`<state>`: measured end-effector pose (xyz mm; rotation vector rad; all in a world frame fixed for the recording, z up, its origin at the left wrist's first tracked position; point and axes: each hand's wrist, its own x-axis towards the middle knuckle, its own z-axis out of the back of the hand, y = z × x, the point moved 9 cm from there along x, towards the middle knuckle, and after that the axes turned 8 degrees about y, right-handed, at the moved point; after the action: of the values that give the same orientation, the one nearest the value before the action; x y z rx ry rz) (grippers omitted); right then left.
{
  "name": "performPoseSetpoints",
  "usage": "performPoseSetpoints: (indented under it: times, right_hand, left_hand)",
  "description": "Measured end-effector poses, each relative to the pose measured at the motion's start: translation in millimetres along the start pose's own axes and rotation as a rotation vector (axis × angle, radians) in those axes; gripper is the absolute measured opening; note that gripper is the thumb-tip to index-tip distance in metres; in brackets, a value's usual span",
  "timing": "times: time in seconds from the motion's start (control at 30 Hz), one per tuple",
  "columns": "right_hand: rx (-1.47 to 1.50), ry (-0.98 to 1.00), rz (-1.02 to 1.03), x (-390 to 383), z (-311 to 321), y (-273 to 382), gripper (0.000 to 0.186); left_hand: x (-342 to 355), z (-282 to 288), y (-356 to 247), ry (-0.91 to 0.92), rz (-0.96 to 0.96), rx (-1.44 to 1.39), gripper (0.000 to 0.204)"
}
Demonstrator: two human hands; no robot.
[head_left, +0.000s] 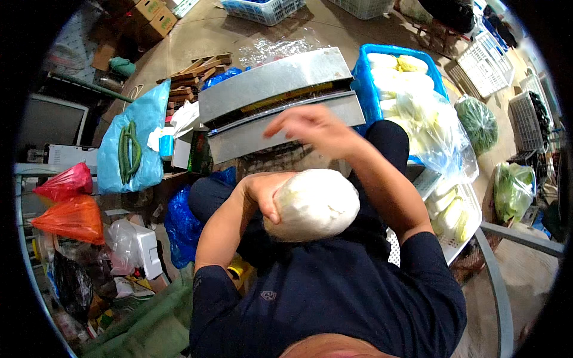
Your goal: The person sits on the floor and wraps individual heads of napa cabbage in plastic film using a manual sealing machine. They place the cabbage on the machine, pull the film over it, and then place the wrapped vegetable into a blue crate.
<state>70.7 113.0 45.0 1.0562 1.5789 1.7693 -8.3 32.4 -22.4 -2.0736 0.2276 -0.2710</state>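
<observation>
My left hand (262, 194) is wrapped round a pale white napa cabbage (319, 204), held in front of my chest with its blunt end toward me. The thumb presses on its near side. Its far side and most of my left fingers are hidden. Above it, my right hand (313, 130) hovers over a grey metal film-wrapping box (280, 80), slightly blurred, its fingers loosely bent and apart with nothing visible in them. A dark slot runs along the middle of the box. At its right, a blue-lined crate (362, 77) holds several pale cabbages (406, 89), partly under clear plastic.
A white basket (474, 224) with more cabbages stands by my right side. On the left, cucumbers (128, 152) lie on a blue bag (155, 113), near red (65, 182) and orange bags (71, 221). Metal rails (522, 240) flank me. Wood pieces (182, 89) lie behind the box.
</observation>
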Motion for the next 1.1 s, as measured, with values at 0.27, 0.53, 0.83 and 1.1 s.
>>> performPoseSetpoints:
  times: [0.27, 0.53, 0.83, 1.1]
  right_hand:
    - [-0.037, 0.384, 0.268, -24, -42, 64, 0.07]
    - [0.259, 0.061, -0.185, -41, -15, -53, 0.098]
    - [0.592, -0.276, -0.214, -88, -16, -94, 0.089]
    - [0.623, -0.683, -0.077, -45, -26, -72, 0.036]
  left_hand:
    - [-23, 27, 12, -0.209, -0.353, -0.173, 0.108]
    - [-16, 35, -48, -0.291, -0.51, -0.093, 0.111]
    - [-67, 47, -85, -0.567, -0.897, -0.1, 0.131]
    - [-95, 55, -96, -0.888, -1.019, 0.049, 0.124]
